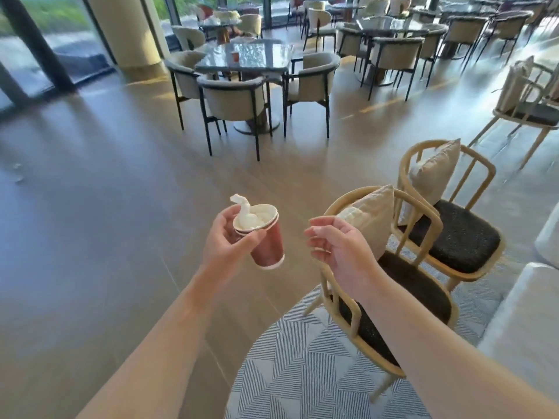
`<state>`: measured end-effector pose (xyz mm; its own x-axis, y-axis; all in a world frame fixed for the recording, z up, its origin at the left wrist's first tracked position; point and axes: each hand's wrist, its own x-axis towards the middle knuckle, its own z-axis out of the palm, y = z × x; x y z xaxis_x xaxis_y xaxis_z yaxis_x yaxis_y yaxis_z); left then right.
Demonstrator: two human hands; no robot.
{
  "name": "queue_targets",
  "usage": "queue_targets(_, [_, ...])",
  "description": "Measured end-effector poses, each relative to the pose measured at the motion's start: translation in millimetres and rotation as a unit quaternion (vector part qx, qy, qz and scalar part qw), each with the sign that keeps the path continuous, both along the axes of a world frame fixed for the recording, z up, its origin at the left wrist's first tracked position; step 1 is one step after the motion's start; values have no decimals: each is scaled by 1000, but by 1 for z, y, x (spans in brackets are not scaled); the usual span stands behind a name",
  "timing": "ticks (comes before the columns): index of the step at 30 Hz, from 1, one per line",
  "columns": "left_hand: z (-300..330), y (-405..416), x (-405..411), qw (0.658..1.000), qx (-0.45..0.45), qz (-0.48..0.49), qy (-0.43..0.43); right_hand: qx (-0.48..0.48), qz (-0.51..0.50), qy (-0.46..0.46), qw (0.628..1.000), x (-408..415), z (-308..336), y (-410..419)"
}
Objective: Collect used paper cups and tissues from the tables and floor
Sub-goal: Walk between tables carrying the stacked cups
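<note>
My left hand (225,240) grips a stack of red paper cups (267,243), tilted to the right, at the frame's centre. A crumpled white tissue (246,217) is stuffed in the top cup and sticks out above the rim. My right hand (337,240) hovers just right of the cups, apart from them, fingers loosely curled and holding nothing. Another red cup (235,56) stands on the dark glossy table (272,63) farther ahead. Small pale scraps (17,172) lie on the floor at far left; what they are is too blurred to tell.
Upholstered chairs (234,99) ring the dark table. Two wooden chairs with cushions (435,213) stand close on my right, on a patterned rug (302,358). A white sofa (532,313) fills the right edge. A column (130,28) and glass walls stand at the back left.
</note>
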<state>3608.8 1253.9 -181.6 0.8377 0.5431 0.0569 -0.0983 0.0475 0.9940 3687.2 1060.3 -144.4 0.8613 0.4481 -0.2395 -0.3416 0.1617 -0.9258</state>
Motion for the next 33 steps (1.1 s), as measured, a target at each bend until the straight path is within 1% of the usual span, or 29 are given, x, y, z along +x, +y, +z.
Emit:
queue_targets(5, [1,44,-5,999,-4,29,-17,9,34,-11,999,13,-1,49])
queue_targets(8, [0,68,-3,999,-2,38,-8,11,52,-15,998,28,-7,76])
queue_targets(11, [-3,100,12,998,1,70,3,15,80,-11,997,49,-15,111])
queue_targets(15, [-4,148,45,995,2,102,13,17,113,-10,993,85,-22,163])
queue_targets(20, [3,200,102,992,7,121,16,18,128,-15,992,146,-18,224])
queue_targets(28, [30,255,180,991,13,134,9,43,132,-9,990,243,2,289])
queue_targets(33, [46,283,205,988,21,150,0,68,146,-21,987,273,18,318])
